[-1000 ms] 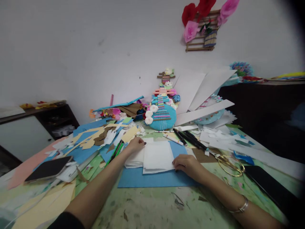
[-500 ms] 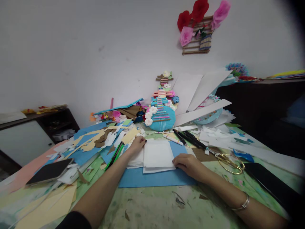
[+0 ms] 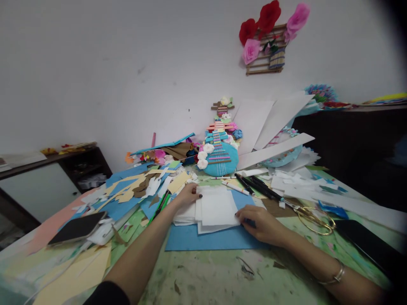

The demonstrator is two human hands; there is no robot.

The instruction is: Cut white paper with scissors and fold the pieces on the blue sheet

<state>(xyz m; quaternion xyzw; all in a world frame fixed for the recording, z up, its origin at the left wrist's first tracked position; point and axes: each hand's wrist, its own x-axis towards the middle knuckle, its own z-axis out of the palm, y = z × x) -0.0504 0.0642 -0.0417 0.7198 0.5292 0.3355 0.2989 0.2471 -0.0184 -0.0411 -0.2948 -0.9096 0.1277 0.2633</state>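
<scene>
A stack of white paper sheets lies on a blue sheet in the middle of the paint-stained table. My left hand rests on the stack's far left corner, fingers curled down onto the paper. Curled fingers of my right hand press the stack's right edge against the blue sheet. A bracelet is on my right wrist.
Gold-handled scissors and several black pens lie to the right. A blue paper guitar leans on the wall with white boards. Paper scraps pile at the left near a dark phone. Another dark device lies at the right.
The view has shifted slightly. Both hands stay on the white stack; my right hand has slid a little along its right edge.
</scene>
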